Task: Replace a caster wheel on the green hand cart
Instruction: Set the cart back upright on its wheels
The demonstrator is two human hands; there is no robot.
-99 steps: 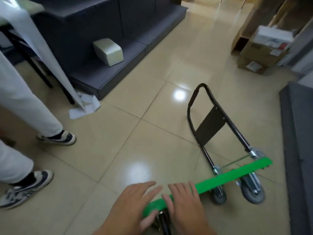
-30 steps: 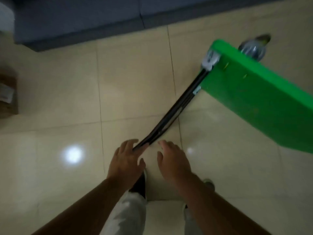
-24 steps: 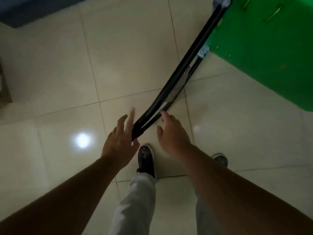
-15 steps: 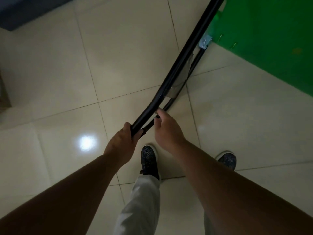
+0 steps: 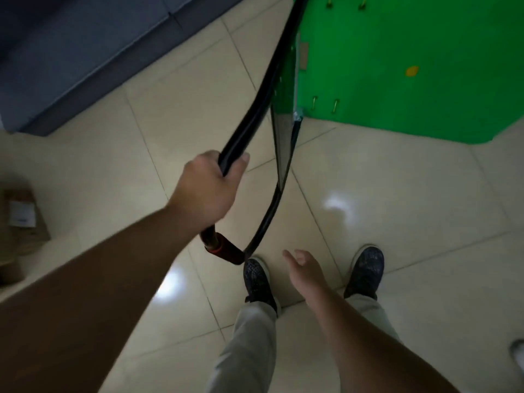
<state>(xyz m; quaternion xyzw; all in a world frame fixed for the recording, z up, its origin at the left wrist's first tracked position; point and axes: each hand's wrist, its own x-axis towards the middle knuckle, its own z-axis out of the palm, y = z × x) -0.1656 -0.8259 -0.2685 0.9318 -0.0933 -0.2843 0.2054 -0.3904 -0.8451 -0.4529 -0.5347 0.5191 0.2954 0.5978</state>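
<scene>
A person stands on a tiled floor point(image 5: 397, 251) with the green cart point(image 5: 411, 89) just ahead of their shoes point(image 5: 257, 279). The left hand point(image 5: 208, 188) is wrapped round one black side tube of the cart's handle point(image 5: 255, 114), fingers curled tight and thumb over the top. The right hand point(image 5: 304, 268) hangs free below the handle's red grip point(image 5: 226, 249), fingers loose and slightly spread, holding nothing and touching nothing.

The handle leans back toward the person, its looped end near the left shoe. The cart's deck point(image 5: 368, 38) fills the upper right of the view, showing a few small yellow fasteners point(image 5: 335, 104). No caster can be seen from this angle, so which wheel is to come off, and its condition, cannot be told. Whether the deck lies flat or is tipped is also unclear.

The job appears to be in its opening stage: the cart is only being handled by its frame. No tool, no spare wheel and no loose hardware are in view. Getting at the underside, removing the old caster and fitting the new one all seem yet to be done.

A dark raised step point(image 5: 71, 52) runs along the upper left, and a cardboard box point(image 5: 21, 222) sits at the left edge.
</scene>
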